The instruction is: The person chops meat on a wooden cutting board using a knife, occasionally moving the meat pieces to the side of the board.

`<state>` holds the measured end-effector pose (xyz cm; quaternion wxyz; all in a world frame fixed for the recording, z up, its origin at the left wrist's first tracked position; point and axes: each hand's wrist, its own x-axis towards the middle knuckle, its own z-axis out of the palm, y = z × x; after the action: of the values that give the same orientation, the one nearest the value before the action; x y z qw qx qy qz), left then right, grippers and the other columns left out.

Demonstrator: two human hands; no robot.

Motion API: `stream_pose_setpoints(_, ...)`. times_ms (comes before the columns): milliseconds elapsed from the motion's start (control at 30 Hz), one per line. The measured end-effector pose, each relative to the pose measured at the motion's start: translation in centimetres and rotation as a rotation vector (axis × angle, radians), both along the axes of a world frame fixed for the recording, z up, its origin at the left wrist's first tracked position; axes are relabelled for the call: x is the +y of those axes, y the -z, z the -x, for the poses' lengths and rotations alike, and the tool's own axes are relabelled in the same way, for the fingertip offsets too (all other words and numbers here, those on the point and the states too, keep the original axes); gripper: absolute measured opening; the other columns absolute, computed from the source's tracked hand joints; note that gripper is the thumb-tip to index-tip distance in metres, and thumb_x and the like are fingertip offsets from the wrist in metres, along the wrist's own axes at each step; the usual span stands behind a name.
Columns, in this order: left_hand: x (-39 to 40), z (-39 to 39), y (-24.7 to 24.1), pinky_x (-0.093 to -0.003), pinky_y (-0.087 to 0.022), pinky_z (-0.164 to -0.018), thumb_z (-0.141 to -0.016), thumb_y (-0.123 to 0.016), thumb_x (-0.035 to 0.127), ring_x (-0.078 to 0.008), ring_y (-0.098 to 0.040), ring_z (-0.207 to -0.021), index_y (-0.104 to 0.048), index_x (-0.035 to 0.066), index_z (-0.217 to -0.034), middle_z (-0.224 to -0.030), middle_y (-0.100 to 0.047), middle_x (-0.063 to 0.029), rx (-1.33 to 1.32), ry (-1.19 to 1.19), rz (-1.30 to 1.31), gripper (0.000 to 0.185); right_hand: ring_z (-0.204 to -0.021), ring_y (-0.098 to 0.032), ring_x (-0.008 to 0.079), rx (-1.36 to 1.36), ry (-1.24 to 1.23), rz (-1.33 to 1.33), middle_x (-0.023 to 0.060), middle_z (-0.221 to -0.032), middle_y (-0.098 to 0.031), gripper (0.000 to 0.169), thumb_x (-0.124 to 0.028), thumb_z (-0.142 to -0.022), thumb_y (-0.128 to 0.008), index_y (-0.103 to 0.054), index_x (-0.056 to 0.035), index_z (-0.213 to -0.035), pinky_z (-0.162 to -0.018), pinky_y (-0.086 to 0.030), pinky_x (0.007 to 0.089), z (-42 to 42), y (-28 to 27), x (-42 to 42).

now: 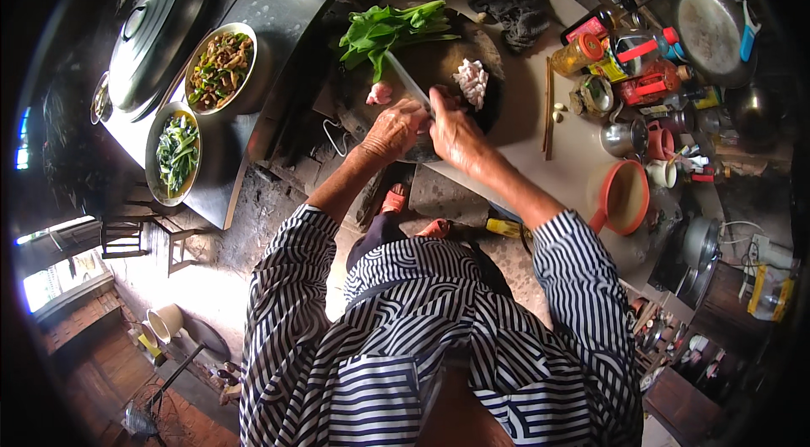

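My right hand is closed round the handle of a kitchen knife, whose blade points up and left over a round wooden chopping board. Close against it, my left hand has its fingers curled near the board's lower edge; whether it holds anything is hidden. Leafy greens lie across the board's top left, by the knife tip. A small pink piece of meat rests left of the blade. Chopped pale meat is heaped on the board's right side.
Chopsticks, garlic cloves, a dark cloth and several jars are right of the board. A red-rimmed ladle lies lower right. On the left counter stand a bowl of cooked meat and peppers, a bowl of greens and a lidded wok.
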<state>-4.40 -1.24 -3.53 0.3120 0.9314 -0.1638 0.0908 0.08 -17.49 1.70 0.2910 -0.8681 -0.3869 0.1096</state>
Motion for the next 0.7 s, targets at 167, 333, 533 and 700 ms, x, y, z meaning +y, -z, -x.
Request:
stream_pose_setpoints(167, 0.2, 0.6, -0.2, -0.0386, -0.049, -0.078, -0.079, -0.063, 0.01, -0.0312, -0.059, -0.091, -0.059, 0.002, -0.084, -0.095, -0.057, -0.0133, -0.05, -0.051, 0.071, 0.01, -0.083, -0.062, 0.0445, 0.178, 0.009, 0.111, 0.0304, -0.084, -0.062, 0.054, -0.018, -0.091, -0.049, -0.027, -0.0004, -0.137, -0.074, -0.05, 0.0488, -1.7, -3.4, -1.6)
stream_pose_setpoints(333, 0.4, 0.6, 0.4, -0.0376, -0.05, -0.081, -0.076, -0.063, 0.008, -0.0302, -0.058, -0.097, -0.064, 0.005, -0.094, -0.102, -0.059, -0.0123, -0.008, -0.073, 0.093, 0.019, -0.08, -0.062, 0.0446, 0.359, 0.017, 0.213, 0.0296, -0.081, -0.062, 0.052, -0.013, -0.089, -0.052, -0.028, 0.0028, -0.133, -0.07, -0.05, 0.0486, 1.5, -5.9, -3.6)
stream_pose_setpoints(533, 0.5, 0.4, -0.2, -0.0372, -0.049, -0.079, -0.073, -0.061, 0.006, -0.0295, -0.058, -0.094, -0.06, 0.004, -0.085, -0.096, -0.058, -0.0116, -0.002, 0.011, 0.066, 0.012, -0.078, -0.061, 0.0477, 0.146, 0.109, 0.017, 0.031, -0.078, -0.061, 0.05, -0.015, -0.091, -0.051, -0.029, 0.003, -0.132, -0.066, -0.05, 0.0491, -0.7, -0.3, 1.1)
stream_pose_setpoints(700, 0.7, 0.9, -0.9, -0.0357, -0.05, -0.077, -0.074, -0.06, 0.007, -0.0288, -0.057, -0.091, -0.057, 0.005, -0.087, -0.095, -0.057, -0.0112, -0.005, -0.007, 0.093, 0.014, -0.049, -0.06, 0.0338, 0.175, 0.082, -0.007, 0.0222, -0.068, -0.061, 0.048, -0.015, -0.092, -0.05, -0.031, -0.0004, -0.133, -0.049, -0.049, 0.0434, -1.3, -2.4, -1.0)
